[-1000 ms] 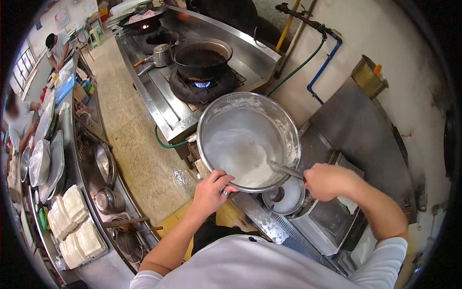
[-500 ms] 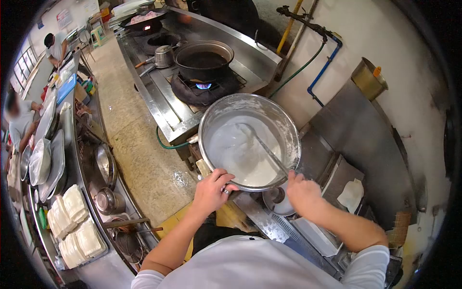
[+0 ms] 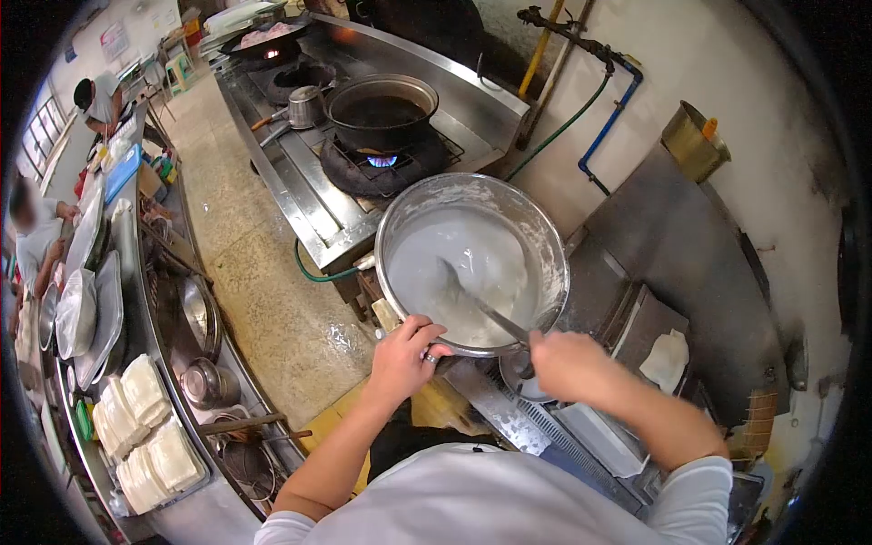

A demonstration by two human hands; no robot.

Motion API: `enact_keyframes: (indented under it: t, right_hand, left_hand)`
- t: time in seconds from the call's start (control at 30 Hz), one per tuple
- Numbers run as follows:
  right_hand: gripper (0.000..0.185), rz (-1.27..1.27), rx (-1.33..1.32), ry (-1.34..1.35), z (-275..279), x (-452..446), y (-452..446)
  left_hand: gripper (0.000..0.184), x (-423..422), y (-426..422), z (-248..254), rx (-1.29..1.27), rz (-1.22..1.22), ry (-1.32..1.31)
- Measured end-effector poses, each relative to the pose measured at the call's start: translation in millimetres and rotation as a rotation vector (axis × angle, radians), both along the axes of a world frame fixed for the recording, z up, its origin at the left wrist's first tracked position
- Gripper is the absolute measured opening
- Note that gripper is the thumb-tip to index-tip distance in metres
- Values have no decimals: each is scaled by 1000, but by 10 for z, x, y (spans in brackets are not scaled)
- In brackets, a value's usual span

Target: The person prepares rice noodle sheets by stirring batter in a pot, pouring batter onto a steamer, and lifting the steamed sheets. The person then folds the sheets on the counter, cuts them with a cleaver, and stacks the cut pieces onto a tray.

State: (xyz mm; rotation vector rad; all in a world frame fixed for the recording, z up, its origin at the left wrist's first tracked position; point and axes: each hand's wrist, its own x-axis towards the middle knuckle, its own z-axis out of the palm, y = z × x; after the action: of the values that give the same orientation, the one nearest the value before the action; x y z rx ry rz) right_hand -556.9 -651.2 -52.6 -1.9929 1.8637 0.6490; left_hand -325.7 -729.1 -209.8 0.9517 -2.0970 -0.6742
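Wide, round, silver metal bowl [image 3: 548, 243], partly filled with milky white liquid [image 3: 413, 250], probably handles heavy and sloshy, its stiff wall likely slippery when wet; the rim seems the surest place to hold. It lies just ahead of both hands: the left hand [image 3: 405, 361] grips the near rim, while the right hand [image 3: 570, 365], at the near right edge, is closed around a long-handled grey metal utensil [image 3: 495, 316] that dips into the liquid. Beyond, a dark round pot [image 3: 386, 138] sits over a blue flame [image 3: 382, 161].
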Motion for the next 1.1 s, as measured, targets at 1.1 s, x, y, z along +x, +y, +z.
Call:
enact_keyframes:
  t: [1.1]
  right_hand:
    - [26, -37, 265, 49, 482, -534, -312]
  left_hand:
    - [28, -53, 59, -25, -51, 42, -18]
